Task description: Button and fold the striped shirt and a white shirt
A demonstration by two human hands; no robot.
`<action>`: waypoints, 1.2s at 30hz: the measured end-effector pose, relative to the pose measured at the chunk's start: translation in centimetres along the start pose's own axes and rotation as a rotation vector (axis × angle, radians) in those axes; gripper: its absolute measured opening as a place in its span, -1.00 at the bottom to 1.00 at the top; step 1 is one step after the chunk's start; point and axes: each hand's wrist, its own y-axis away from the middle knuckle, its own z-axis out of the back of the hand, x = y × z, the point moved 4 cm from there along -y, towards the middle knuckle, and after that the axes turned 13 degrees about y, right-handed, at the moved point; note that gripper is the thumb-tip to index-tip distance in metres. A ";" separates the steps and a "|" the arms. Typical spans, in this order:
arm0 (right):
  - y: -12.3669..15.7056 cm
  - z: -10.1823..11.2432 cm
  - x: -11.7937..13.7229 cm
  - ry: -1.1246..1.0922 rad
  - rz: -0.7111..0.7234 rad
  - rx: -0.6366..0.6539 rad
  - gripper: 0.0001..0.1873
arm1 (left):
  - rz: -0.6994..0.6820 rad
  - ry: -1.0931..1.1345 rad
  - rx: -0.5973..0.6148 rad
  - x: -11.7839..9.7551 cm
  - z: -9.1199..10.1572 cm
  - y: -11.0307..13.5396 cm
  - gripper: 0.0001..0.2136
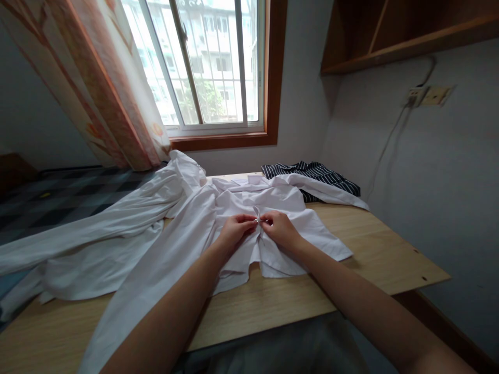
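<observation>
The white shirt lies lengthwise away from the person on the counter; left hand and right hand both pinch its front edges together

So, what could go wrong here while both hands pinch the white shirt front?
1. The left hand and right hand pinch the white shirt where its fabric is bunched, so the front edges may meet misaligned.
2. Its long sleeve stretches far left, seemingly past the edge of the wooden table; its weight might drag the shirt sideways.
</observation>
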 end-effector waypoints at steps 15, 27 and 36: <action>-0.1 -0.6 -1.0 -0.247 -0.043 0.036 -0.75 | -0.190 -0.194 0.012 0.3 0.5 -0.7 -0.77; 0.0 -2.4 -2.2 -0.701 -0.331 0.182 -0.71 | -0.145 -0.156 0.008 0.1 0.4 -0.3 -0.81; -0.1 -2.4 -2.0 -0.627 -0.295 0.117 -0.73 | -0.102 -0.062 -0.008 0.4 0.6 -0.5 -0.79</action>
